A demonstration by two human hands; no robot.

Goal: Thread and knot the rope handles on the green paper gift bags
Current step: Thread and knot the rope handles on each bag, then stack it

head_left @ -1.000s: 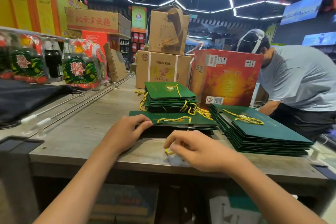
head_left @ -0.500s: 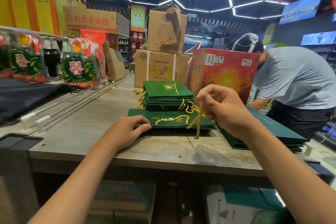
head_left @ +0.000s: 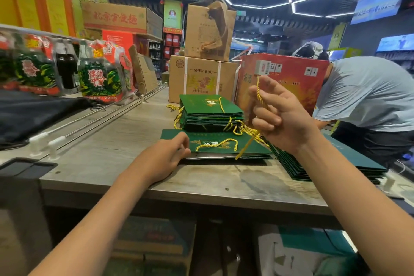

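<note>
A flat green gift bag (head_left: 215,144) lies on the wooden counter (head_left: 125,157), one yellow rope handle (head_left: 216,144) looped on its face. My left hand (head_left: 164,158) rests on the bag's near left corner, fingers curled at its edge. My right hand (head_left: 280,116) is raised above the bag's right side and holds a loose yellow rope (head_left: 259,101); the rope runs through the fingers and its lower end hangs to the bag's front edge. Behind sits a stack of green bags with handles (head_left: 210,112). Another stack of green bags (head_left: 331,163) lies at right, partly hidden by my arm.
Cardboard boxes (head_left: 201,78) and a red box (head_left: 282,83) stand behind the stacks. A person in a grey shirt (head_left: 367,96) bends over at right. Packaged goods (head_left: 98,74) line the left shelf beside metal rails (head_left: 100,119). A dark cloth (head_left: 33,112) lies at left.
My right hand lifted from the counter's front edge with the yellow rope and rose above the bag's right side. The left hand stayed on the bag's corner.
</note>
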